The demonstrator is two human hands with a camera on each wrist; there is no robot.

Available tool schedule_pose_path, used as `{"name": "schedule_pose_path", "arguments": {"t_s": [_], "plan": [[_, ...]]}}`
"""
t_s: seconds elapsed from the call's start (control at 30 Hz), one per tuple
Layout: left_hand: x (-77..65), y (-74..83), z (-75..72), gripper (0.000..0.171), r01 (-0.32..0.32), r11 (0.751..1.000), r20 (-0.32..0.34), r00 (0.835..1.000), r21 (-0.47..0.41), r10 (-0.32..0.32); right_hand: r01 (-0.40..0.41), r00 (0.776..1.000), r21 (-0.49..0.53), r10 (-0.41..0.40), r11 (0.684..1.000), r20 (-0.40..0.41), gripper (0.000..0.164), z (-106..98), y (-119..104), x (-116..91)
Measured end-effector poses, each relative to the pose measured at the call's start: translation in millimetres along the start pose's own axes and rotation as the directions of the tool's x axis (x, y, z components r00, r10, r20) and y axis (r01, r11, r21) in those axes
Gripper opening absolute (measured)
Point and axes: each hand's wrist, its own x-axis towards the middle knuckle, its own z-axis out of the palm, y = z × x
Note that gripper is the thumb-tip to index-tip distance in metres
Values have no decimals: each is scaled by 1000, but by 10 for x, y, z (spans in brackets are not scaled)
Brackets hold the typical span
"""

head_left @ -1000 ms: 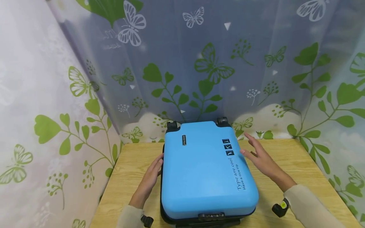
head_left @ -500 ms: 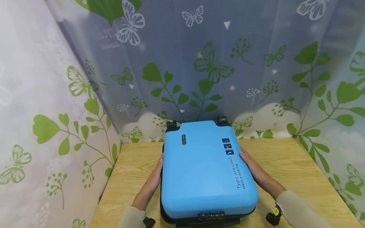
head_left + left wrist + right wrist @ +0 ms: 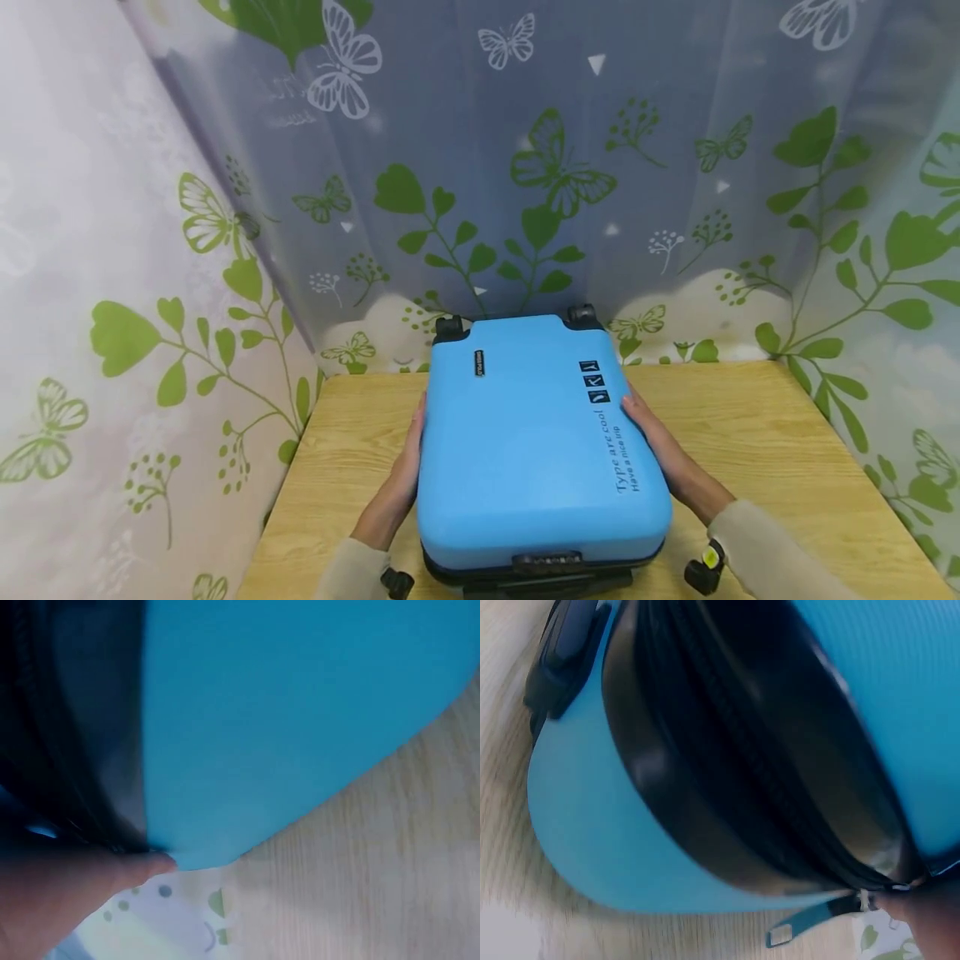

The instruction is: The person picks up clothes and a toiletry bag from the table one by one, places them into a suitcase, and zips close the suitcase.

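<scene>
A light blue hard-shell suitcase [image 3: 532, 442] lies flat, its wheels toward the curtain and its combination lock [image 3: 547, 562] toward me. My left hand [image 3: 402, 467] grips its left side, with most fingers hidden against the case. On the right side my right hand [image 3: 663, 442] holds it, thumb along the upper edge and the other fingers out of sight. In the left wrist view a fingertip of the left hand [image 3: 82, 892] meets the lower blue shell. The right wrist view shows the black zipper band [image 3: 742, 750], with a zipper pull [image 3: 802, 922] hanging by the fingers.
The suitcase is over a light wood table [image 3: 750, 433]. A patterned curtain [image 3: 465, 167] with leaves and butterflies encloses the back and sides. Two black wheels [image 3: 450, 327] nearly reach the back curtain.
My right hand has come in from beside the suitcase onto its right side, and the left hand has closed in on the left side. The suitcase has shifted slightly left and up in view.
</scene>
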Motion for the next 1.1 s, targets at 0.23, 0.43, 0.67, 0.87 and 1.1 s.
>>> {"name": "schedule_pose_path", "arguments": {"t_s": [0.23, 0.43, 0.67, 0.87, 1.1], "plan": [[-16, -1, -42, 68, 19, 998, -23, 1000, -54, -20, 44, 999, 17, -44, 999, -11, 68, 91, 16, 42], [-10, -28, -71, 72, 50, 996, -27, 998, -75, -52, 14, 999, -9, -14, 1000, -45, 72, 116, 16, 57], [-81, -51, -146, 80, 109, 992, -8, 994, -63, -109, -21, 999, -15, 21, 1000, -36, 68, 67, 47, 47], [-164, -50, -218, 88, 183, 982, -15, 983, -41, -183, -142, 989, -17, 142, 990, -40, 73, 46, 43, 0], [-59, -78, -311, 93, 208, 977, 17, 978, -57, -207, -160, 986, 0, 160, 987, -49, 73, 107, 11, -92]]}}
